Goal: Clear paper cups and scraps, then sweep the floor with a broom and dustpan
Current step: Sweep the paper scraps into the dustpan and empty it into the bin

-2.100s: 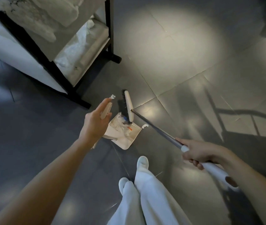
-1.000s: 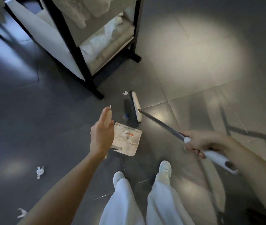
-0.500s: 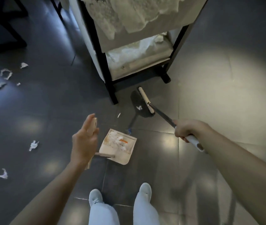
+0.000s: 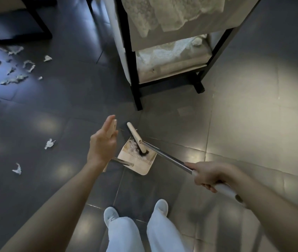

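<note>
The person stands over the dustpan (image 4: 142, 165), which lies on the floor (image 4: 244, 124) just in front of the two white shoes (image 4: 110, 215). The left hand (image 4: 101, 144) rests on the upright dustpan handle (image 4: 114, 127). Its fingers lie straight along the handle and the thumb is hidden, so a firm hold cannot be confirmed. The right hand (image 4: 209, 176) is closed around the broom handle (image 4: 166, 155). The broom head (image 4: 134, 136) lies partly inside the pan, its dark bristles against a small heap of white scraps (image 4: 132, 148).

The sweeping seems well under way, but much is left. Some risks are probable. If the broom pushes hard while the left hand only leans on the handle, the pan may slide or turn, and the light paper may go over its edge. A quick lift of the pan could also drop the scraps again. The far end of the broom head is near the leg of the black shelf rack (image 4: 137, 95) and could strike it.

Counted: one broom, one dustpan, two hands and one rack with white cloth (image 4: 171, 51) on it. One lone scrap (image 4: 49, 143) and another scrap (image 4: 17, 169) lie to the left. A scattered group of paper pieces (image 4: 15, 77) lies far left, more than ten and too small to count exactly. No paper cup is in view.
</note>
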### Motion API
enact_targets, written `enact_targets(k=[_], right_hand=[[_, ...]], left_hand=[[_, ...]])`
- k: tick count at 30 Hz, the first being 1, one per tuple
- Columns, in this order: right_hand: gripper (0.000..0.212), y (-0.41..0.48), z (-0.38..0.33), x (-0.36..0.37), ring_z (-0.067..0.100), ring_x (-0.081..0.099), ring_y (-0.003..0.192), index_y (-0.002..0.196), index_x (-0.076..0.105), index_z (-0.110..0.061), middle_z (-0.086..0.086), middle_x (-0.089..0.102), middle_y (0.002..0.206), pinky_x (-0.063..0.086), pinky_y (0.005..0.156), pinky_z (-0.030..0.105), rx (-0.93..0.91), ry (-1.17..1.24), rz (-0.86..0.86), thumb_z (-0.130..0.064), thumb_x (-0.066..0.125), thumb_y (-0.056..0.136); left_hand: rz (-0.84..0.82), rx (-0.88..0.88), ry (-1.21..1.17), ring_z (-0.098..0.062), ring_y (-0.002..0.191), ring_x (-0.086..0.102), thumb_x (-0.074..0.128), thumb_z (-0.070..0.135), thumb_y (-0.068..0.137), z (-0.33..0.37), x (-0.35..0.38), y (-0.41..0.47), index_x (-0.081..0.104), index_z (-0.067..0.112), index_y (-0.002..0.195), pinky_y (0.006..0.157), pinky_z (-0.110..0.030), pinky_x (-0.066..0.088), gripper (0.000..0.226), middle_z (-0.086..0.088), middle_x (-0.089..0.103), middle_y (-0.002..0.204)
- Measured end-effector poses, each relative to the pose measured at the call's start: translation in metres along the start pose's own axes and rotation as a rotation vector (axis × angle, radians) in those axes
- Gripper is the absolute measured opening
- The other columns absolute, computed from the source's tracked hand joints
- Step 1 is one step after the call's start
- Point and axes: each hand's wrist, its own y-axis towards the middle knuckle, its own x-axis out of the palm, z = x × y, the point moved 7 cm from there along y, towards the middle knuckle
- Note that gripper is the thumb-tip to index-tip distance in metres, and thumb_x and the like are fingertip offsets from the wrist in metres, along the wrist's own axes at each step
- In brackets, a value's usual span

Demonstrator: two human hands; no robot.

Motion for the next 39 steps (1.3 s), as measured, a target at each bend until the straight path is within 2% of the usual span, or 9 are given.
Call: enact_targets(k=[3, 7, 13, 17, 24, 29, 32, 35, 39], right_hand=[[0.069, -0.008, -0.016, -0.010, 0.017, 0.048, 0.044, 0.149, 0.022, -0.030, 0.009, 0.053, 0.060, 0.045, 0.043, 0.027, -0.037, -0.022, 0.041, -0.004, 0.041, 0.087], [0.065, -0.003, -0.041, -0.029, 0.018, 0.047, 0.046, 0.145, 0.028, -0.029, 0.010, 0.052, 0.062, 0.044, 0.042, 0.026, -0.040, -0.042, 0.094, -0.002, 0.039, 0.087], [0.072, 0.031, -0.087, -0.056, 0.019, 0.051, 0.050, 0.151, 0.018, -0.027, 0.014, 0.056, 0.072, 0.047, 0.046, 0.028, -0.021, -0.128, 0.125, 0.001, 0.041, 0.089], [0.067, 0.049, -0.120, -0.033, 0.027, 0.058, 0.065, 0.147, 0.027, -0.016, 0.012, 0.061, 0.075, 0.055, 0.067, 0.040, -0.023, -0.395, 0.119, 0.002, 0.043, 0.084], [0.074, 0.035, -0.156, 0.028, 0.018, 0.052, 0.046, 0.151, 0.017, -0.024, 0.008, 0.056, 0.065, 0.047, 0.053, 0.027, -0.086, -0.540, -0.063, -0.001, 0.038, 0.085], [0.080, 0.012, -0.198, 0.045, 0.025, 0.054, 0.055, 0.150, 0.018, -0.027, 0.007, 0.057, 0.071, 0.051, 0.061, 0.035, -0.108, -0.703, -0.010, 0.004, 0.044, 0.082], [0.082, 0.007, -0.219, 0.052, 0.008, 0.053, 0.040, 0.147, 0.024, -0.031, 0.002, 0.058, 0.072, 0.054, 0.064, 0.039, -0.141, -0.694, 0.042, 0.008, 0.049, 0.079], [0.077, 0.009, -0.232, 0.058, 0.016, 0.056, 0.042, 0.146, 0.021, -0.035, 0.012, 0.069, 0.074, 0.056, 0.067, 0.041, -0.133, -0.625, 0.063, 0.000, 0.041, 0.080], [0.082, 0.013, -0.244, 0.060, 0.015, 0.055, 0.038, 0.151, 0.011, -0.034, 0.002, 0.062, 0.053, 0.057, 0.067, 0.037, -0.105, -0.535, 0.078, -0.004, 0.038, 0.079]], left_hand=[[0.045, -0.037, -0.038, -0.028, 0.095, 0.064, 0.059, 0.014, 0.093, -0.011, -0.014, -0.007, 0.052, 0.032, 0.135, 0.083, -0.028, 0.045, 0.046, -0.012, 0.069, 0.102], [0.105, -0.034, -0.035, -0.033, 0.095, 0.065, 0.058, 0.012, 0.093, -0.020, -0.031, -0.017, 0.052, 0.029, 0.134, 0.085, -0.036, 0.047, 0.044, -0.014, 0.070, 0.102], [0.179, -0.144, -0.025, -0.029, 0.093, 0.063, 0.057, 0.014, 0.093, -0.049, -0.048, -0.024, 0.048, 0.033, 0.138, 0.078, -0.028, 0.041, 0.050, -0.012, 0.070, 0.102], [0.226, -0.149, -0.032, -0.027, 0.104, 0.063, 0.058, 0.017, 0.093, -0.063, -0.062, -0.012, 0.049, 0.034, 0.138, 0.084, -0.028, 0.043, 0.048, -0.010, 0.070, 0.112], [0.262, -0.198, -0.065, -0.019, 0.109, 0.061, 0.060, 0.020, 0.091, -0.095, -0.093, -0.007, 0.050, 0.039, 0.134, 0.086, -0.017, 0.038, 0.047, -0.003, 0.068, 0.116], [0.399, -0.302, -0.161, -0.012, 0.106, 0.060, 0.061, 0.017, 0.092, -0.136, -0.142, -0.035, 0.051, 0.036, 0.135, 0.083, -0.009, 0.036, 0.048, 0.008, 0.065, 0.116], [0.359, -0.255, -0.222, 0.006, 0.105, 0.054, 0.061, 0.013, 0.091, -0.147, -0.169, -0.040, 0.052, 0.037, 0.134, 0.085, 0.000, 0.034, 0.050, 0.019, 0.056, 0.115], [0.306, -0.190, -0.193, 0.011, 0.098, 0.051, 0.063, 0.011, 0.090, -0.155, -0.191, -0.034, 0.054, 0.038, 0.130, 0.078, 0.006, 0.032, 0.049, 0.018, 0.059, 0.111], [0.241, -0.139, -0.185, 0.014, 0.096, 0.051, 0.064, 0.009, 0.089, -0.159, -0.202, -0.023, 0.058, 0.033, 0.128, 0.073, 0.008, 0.031, 0.046, 0.015, 0.062, 0.107]])
